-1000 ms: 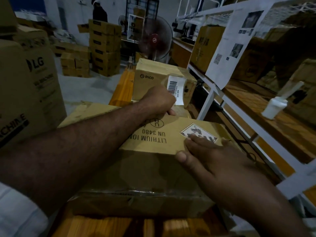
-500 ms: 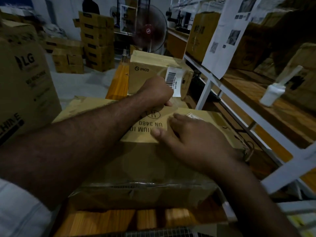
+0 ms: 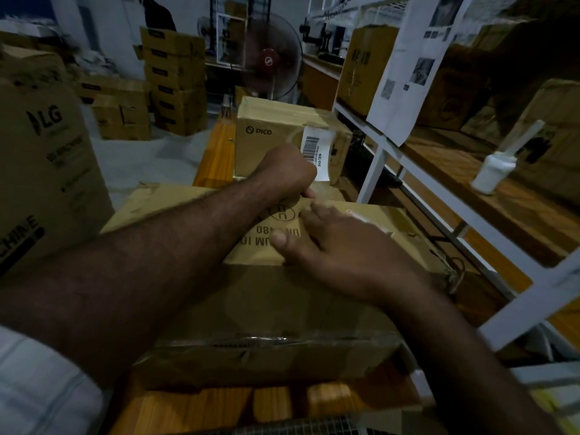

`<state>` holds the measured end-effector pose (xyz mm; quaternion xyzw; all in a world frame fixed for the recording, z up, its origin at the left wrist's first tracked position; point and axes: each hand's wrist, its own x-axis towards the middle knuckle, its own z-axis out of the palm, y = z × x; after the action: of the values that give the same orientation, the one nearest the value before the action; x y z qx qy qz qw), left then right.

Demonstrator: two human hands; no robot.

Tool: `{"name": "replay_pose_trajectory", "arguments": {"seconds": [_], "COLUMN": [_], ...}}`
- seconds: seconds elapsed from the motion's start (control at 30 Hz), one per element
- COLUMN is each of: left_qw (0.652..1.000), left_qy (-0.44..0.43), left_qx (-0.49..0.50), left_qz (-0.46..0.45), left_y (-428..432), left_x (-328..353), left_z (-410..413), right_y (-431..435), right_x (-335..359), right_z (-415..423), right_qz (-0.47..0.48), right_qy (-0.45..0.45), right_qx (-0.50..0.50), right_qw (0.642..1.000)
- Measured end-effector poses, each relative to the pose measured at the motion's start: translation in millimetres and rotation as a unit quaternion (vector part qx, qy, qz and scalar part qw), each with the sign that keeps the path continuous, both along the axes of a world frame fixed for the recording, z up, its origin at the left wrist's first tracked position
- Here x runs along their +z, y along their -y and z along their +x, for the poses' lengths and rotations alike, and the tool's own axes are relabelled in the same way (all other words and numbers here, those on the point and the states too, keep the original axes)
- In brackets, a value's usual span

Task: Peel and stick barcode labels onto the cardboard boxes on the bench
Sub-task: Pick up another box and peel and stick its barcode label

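Currently right hand (image 3: 340, 246) fingers (image 3: 316, 212) flat on box (image 3: 266, 309); left hand (image 3: 287, 169) curled.

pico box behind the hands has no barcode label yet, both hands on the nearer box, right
No: the head view shows a white barcode label on the right corner of the PICO box. The left hand and right hand are on the nearer box.

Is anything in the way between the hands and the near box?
Nothing visible. The right hand rests flat on the near box; the left hand sits curled at its far edge.
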<state>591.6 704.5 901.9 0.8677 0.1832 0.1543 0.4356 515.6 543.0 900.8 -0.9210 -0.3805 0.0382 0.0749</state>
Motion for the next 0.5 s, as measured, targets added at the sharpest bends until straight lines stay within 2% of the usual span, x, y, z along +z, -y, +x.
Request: {"name": "replay_pose_trajectory", "arguments": {"seconds": [0.1, 0.2, 0.4, 0.5], "left_qw": [1.0, 1.0, 1.0, 1.0], "left_qy": [-0.005, 0.003, 0.009, 0.01], "left_qx": [0.001, 0.012, 0.013, -0.008], "left_qz": [-0.009, -0.006, -0.019, -0.006], "left_y": [0.4, 0.9, 2.2, 5.0], "left_x": [-1.1, -0.5, 2.6, 3.3], "left_z": [1.7, -1.1, -5.9, -10.6], "right_y": [30.2, 39.7, -7.9, 0.3], "right_x": [9.1, 19.5, 2.3, -1.1], "right_z": [-26.4, -16.1, 12.2, -5.4], "right_qz": [-0.014, 0.015, 0.029, 0.055], "right_qy": [-0.038, -0.07, 0.021, 0.015], "right_qx": [-0.013, -0.062, -0.042, -0.021], "right_qw": [0.999, 0.996, 0.998, 0.998]}}
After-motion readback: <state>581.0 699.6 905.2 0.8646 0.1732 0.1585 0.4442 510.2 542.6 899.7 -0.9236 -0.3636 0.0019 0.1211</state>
